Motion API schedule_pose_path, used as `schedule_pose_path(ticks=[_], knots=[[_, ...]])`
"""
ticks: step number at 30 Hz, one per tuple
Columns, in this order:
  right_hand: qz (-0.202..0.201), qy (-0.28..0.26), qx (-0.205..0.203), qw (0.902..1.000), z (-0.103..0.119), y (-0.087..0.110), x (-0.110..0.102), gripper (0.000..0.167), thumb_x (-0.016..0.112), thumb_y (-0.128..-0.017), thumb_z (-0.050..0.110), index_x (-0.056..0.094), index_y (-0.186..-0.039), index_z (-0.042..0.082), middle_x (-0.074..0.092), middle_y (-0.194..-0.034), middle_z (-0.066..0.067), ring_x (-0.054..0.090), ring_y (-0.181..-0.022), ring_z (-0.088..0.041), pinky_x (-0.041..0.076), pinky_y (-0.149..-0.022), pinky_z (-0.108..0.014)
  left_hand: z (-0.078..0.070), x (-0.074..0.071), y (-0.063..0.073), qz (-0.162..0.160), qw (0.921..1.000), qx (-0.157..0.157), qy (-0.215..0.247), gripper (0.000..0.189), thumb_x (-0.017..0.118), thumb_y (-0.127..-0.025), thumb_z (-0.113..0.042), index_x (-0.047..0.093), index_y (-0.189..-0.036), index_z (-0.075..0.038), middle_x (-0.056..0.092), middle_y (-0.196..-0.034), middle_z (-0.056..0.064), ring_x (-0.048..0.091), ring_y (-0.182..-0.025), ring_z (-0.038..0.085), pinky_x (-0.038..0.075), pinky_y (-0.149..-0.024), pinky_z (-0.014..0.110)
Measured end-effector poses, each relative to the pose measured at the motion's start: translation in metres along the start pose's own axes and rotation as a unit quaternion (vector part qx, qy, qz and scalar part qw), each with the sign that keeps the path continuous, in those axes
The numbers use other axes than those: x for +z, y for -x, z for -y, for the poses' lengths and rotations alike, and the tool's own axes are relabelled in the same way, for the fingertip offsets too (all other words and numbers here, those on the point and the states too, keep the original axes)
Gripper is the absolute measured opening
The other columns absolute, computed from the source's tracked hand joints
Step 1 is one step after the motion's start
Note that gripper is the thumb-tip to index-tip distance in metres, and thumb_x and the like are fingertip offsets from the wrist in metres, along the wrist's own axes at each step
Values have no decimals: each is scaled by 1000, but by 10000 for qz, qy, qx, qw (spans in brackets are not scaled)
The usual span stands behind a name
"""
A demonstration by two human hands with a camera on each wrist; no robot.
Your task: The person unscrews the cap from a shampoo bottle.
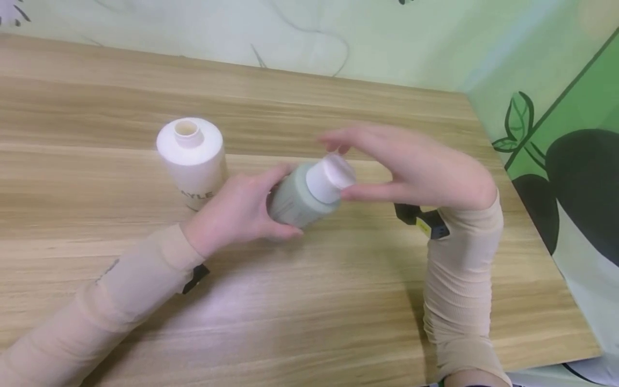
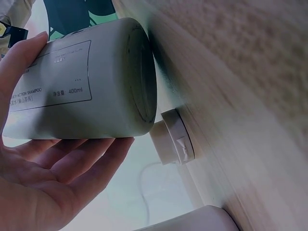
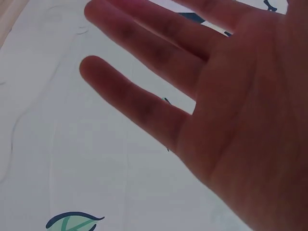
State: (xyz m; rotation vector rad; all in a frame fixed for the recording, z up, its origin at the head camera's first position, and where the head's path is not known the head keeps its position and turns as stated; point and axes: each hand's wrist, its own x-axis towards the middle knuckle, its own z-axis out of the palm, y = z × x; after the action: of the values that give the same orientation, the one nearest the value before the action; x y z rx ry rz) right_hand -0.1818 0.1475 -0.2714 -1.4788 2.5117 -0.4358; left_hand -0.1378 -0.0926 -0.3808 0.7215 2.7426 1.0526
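My left hand point(image 1: 239, 207) grips a pale green shampoo bottle point(image 1: 295, 201), its fingers and thumb around the body. The bottle leans to the right, with a white cap point(image 1: 325, 181) on its upper end. In the left wrist view the label of the shampoo bottle point(image 2: 62, 91) reads 400ml, and the base is at or just above the tabletop. My right hand point(image 1: 411, 164) is at the cap, thumb beside its lower edge and fingers extended over the far side. The right wrist view shows fingers point(image 3: 139, 103) straight and spread, without the bottle.
A white bottle point(image 1: 191, 156) with an uncapped neck stands upright left of the hands. A loose pale cap point(image 2: 171, 139) rests on the table in the left wrist view. The wooden table point(image 1: 271, 322) meets a painted wall point(image 1: 387, 43) behind and at right.
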Motion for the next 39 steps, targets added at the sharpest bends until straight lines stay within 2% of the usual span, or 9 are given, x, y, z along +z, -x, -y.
schedule_pose_path(ticks=[4, 9, 12, 17, 25, 33, 39], knots=[[-45, 89, 244, 9997, -1, 3, 1, 61, 69, -89, 31, 45, -141, 7, 62, -127, -3, 58, -114, -16, 47, -103, -39, -1, 2, -2, 71, 10000, -25, 1, 94, 88, -65, -39, 42, -142, -11, 69, -117, 13, 69, -100, 26, 54, -92, 41], [-22, 211, 259, 9994, -1, 3, 1, 47, 68, -90, 32, 53, -127, 7, 64, -117, -1, 59, -105, -14, 50, -94, -35, -3, 1, -3, 137, 9999, -96, 44, 95, 87, -65, -39, 41, -143, -12, 69, -117, 12, 68, -101, 26, 54, -92, 41], [-19, 225, 199, 9995, -2, 2, 1, 43, 67, -90, 32, 55, -124, 8, 63, -116, 0, 59, -105, -13, 50, -94, -34, -3, 1, -4, 168, 9998, -109, 45, 95, 87, -65, -38, 40, -143, -12, 69, -118, 12, 68, -101, 25, 54, -92, 41], [-2, 143, 8, 9999, -3, 2, 1, 41, 67, -90, 28, 57, -126, 9, 61, -121, -2, 58, -111, -15, 49, -98, -36, -3, 0, -4, 181, 9998, -73, 17, 94, 87, -65, -38, 40, -143, -13, 69, -118, 11, 68, -102, 25, 54, -93, 41], [33, -111, -562, 9984, -5, 3, 2, 47, 67, -87, 9, 52, -133, 7, 56, -131, -8, 53, -121, -22, 46, -105, -42, -2, 1, -3, 136, 9999, -36, 17, 93, 87, -65, -39, 41, -142, -13, 70, -115, 11, 69, -99, 25, 55, -91, 41], [48, -249, -80, 9996, -4, 2, 2, 61, 68, -90, 23, 43, -142, 4, 52, -142, -8, 47, -132, -22, 39, -112, -42, -2, 1, -2, 81, 10000, 32, 31, 93, 88, -65, -38, 42, -141, -13, 70, -113, 11, 69, -98, 25, 55, -89, 41], [206, -214, 355, 9989, -5, 2, 1, 54, 66, -91, 30, 48, -137, 6, 55, -137, -5, 52, -126, -18, 44, -108, -40, -1, 1, -2, 124, 9999, 33, 66, 92, 87, -65, -38, 42, -141, -12, 70, -114, 11, 69, -98, 25, 55, -90, 40]])
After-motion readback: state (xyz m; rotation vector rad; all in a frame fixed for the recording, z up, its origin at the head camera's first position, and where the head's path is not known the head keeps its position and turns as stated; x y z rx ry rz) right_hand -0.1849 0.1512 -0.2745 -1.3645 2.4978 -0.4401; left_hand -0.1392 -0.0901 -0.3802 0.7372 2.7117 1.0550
